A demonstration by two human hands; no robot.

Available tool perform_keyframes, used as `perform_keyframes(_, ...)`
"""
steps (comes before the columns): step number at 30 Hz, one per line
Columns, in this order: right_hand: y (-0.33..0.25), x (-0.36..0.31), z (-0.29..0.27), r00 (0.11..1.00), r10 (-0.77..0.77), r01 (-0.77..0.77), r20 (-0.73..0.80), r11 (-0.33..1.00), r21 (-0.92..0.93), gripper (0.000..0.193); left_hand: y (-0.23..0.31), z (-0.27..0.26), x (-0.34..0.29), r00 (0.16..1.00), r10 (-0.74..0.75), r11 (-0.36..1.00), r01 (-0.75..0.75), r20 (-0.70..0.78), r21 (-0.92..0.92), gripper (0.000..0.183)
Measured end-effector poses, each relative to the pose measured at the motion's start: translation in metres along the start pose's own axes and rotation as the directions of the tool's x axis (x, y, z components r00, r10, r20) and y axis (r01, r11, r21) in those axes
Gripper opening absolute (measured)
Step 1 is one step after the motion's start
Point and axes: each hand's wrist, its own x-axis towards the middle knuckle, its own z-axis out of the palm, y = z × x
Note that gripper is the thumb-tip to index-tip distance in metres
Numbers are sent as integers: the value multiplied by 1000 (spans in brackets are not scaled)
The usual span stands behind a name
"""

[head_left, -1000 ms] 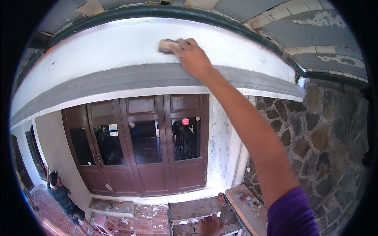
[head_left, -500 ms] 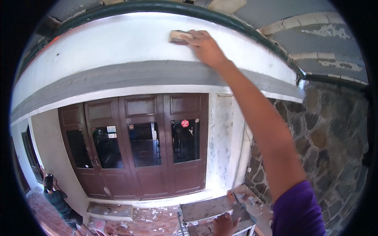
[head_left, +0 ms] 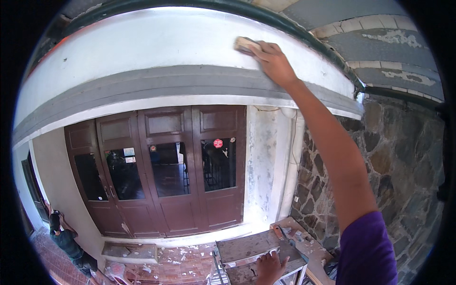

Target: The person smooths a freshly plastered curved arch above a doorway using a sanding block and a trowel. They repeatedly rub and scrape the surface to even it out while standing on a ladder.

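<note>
My right hand (head_left: 275,59) is raised high and closed around a sanding block (head_left: 244,45) with a pale wooden back. The block lies against the white wall band (head_left: 142,42) above a grey moulding, right of its middle. Low in the view, my left hand (head_left: 270,267) rests on the worn top of a stepladder (head_left: 247,249), fingers spread and thumb apart. Beyond that hand, a tool with an orange handle (head_left: 278,232) lies on the ladder's far right side.
Brown panelled doors (head_left: 161,213) with glass panes stand below the moulding. A dark green pipe (head_left: 199,4) follows the band's top edge. At right rises a stone wall (head_left: 380,161). Paint flakes litter the tiled floor (head_left: 185,266). Another person (head_left: 66,240) works at the far left.
My right hand has moved to the right along the white band with the sanding block. My left hand stays on the stepladder. The view has shifted slightly.
</note>
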Motion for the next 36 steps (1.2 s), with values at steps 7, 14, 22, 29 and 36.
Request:
perform_keyframes(7, 6, 12, 20, 979, -84, 97, -188, 993, 61, 45, 5, 18, -2, 992, -38, 998, 44, -122, 52, 72)
perform_keyframes(14, 22, -12, -10, 991, 117, -117, 65, 993, -5, 48, -4, 29, 3, 999, -37, 988, 41, -30, 149, 74)
perform_keyframes(22, 13, -10, 16, 999, -8, 10, -34, 999, 50, 49, 9, 5, -1, 999, -48, 982, 44, 16, 183, 56)
perform_keyframes(29, 1, -2, 2, 993, -71, 79, -97, 993, 83, 54, 39, -22, 24, 934, -196, 981, 183, 297, 70, 50)
perform_keyframes(36, 0, -25, 16, 997, 71, -73, 23, 992, 98, 53, 19, -2, 8, 993, -110, 985, 103, 45, 135, 66)
